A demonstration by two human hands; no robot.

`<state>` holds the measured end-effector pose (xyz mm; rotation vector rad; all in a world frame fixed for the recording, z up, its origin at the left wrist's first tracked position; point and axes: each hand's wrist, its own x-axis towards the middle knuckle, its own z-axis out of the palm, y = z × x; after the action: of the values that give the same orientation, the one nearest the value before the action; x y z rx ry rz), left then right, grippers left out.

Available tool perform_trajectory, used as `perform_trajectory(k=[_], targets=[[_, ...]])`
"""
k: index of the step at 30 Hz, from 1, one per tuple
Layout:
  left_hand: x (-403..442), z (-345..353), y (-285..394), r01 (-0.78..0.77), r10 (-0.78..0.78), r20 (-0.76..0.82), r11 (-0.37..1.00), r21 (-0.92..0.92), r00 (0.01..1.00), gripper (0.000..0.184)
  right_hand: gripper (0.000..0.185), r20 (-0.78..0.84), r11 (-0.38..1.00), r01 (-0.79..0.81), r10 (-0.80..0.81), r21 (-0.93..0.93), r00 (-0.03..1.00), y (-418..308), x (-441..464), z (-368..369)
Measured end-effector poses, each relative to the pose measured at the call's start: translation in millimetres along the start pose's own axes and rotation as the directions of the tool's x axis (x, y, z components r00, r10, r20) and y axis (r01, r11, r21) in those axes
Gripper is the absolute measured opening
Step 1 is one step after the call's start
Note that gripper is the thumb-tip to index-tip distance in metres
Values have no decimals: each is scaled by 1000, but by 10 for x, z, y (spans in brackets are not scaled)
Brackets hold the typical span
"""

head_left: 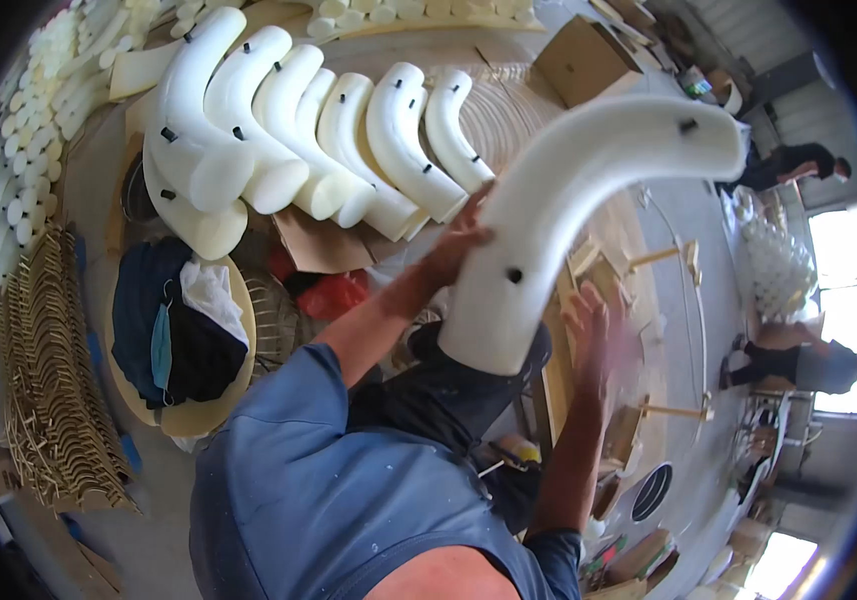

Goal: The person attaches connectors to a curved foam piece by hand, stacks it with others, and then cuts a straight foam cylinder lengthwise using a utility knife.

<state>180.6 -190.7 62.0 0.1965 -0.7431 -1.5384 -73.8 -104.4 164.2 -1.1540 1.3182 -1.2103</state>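
A thick, curved white foam piece (569, 190) with dark plugs or holes in its side stands upright in front of me, its lower end near my lap. My left hand (457, 245) grips it from the left, with part of the fingers hidden against the foam. To its right, my right hand (594, 325) is raised with its fingers spread, a little blurred and apparently holding nothing. Several similar curved foam pieces (349, 150), also with dark plugs, lie in a row on the left.
A stool-like round seat (242, 370) bears dark clothing (184, 330) and a blue mask. Stacked curved wooden parts (59, 390) lie far left. A cardboard box (586, 62) stands behind the foam row. Wooden frames (664, 257) lie right. Two people (799, 168) are farther off.
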Motion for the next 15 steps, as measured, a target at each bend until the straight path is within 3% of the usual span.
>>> perform_trajectory(k=[1, 3, 6, 9, 12, 15], targets=[[53, -217, 157, -32, 38, -73, 996, 78, 997, 91, 84, -21, 998, -59, 59, -10, 998, -1, 3, -5], [183, -658, 436, -99, 101, -123, 995, 21, 987, 88, 82, -40, 994, -101, 100, -30, 994, 243, 2, -265], [372, -1210, 785, -171, 187, -233, 982, 85, 954, 78, 76, -126, 966, -249, 239, -70, 963, 457, -107, -763], [589, -1844, 903, -176, 302, -414, 933, 315, 859, 71, 70, -263, 935, -347, 319, -70, 911, 636, -309, -1236], [788, -2418, 928, -228, 359, -424, 916, 330, 831, 67, 67, -383, 890, -452, 400, -55, 833, 743, -527, -1551], [942, -2898, 798, -239, 368, -537, 925, 297, 759, 69, 64, -459, 846, -531, 458, -38, 762, 866, -700, -1735]])
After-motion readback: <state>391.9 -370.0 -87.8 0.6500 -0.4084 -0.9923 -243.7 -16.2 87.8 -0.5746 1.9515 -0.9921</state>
